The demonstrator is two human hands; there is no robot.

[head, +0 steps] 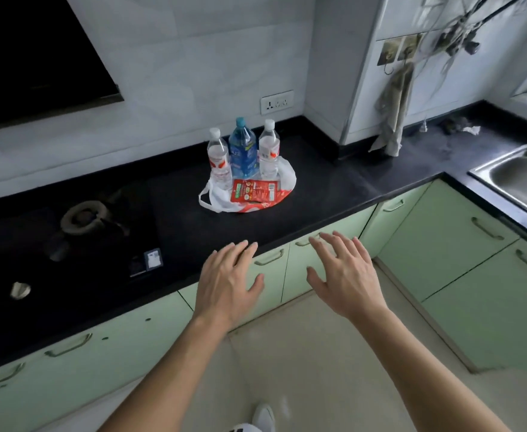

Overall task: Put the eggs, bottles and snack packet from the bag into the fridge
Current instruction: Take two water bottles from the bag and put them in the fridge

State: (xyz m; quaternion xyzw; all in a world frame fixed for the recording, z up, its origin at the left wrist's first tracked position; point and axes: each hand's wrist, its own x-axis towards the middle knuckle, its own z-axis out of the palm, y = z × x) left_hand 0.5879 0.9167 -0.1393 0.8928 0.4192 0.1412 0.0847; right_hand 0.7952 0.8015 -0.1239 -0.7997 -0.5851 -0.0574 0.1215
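Note:
On the black counter (pixel 318 188) lies a flattened white and red plastic bag (pixel 221 201). Three bottles stand on its far side: a clear one with a red label (pixel 219 159), a blue one (pixel 241 148) and another clear one (pixel 269 149). A red snack packet (pixel 254 191) lies flat on the bag in front of them. No eggs or fridge are in view. My left hand (pixel 229 283) and my right hand (pixel 344 272) hover with fingers spread at the counter's front edge, well short of the bag, holding nothing.
A gas hob (pixel 81 218) fills the counter to the left, with a dark hood (pixel 31 57) above it. A steel sink (pixel 519 179) sits at the right. A cloth (pixel 393 113) hangs from a hook on the corner wall. Green cabinet doors (pixel 443 238) run below the counter.

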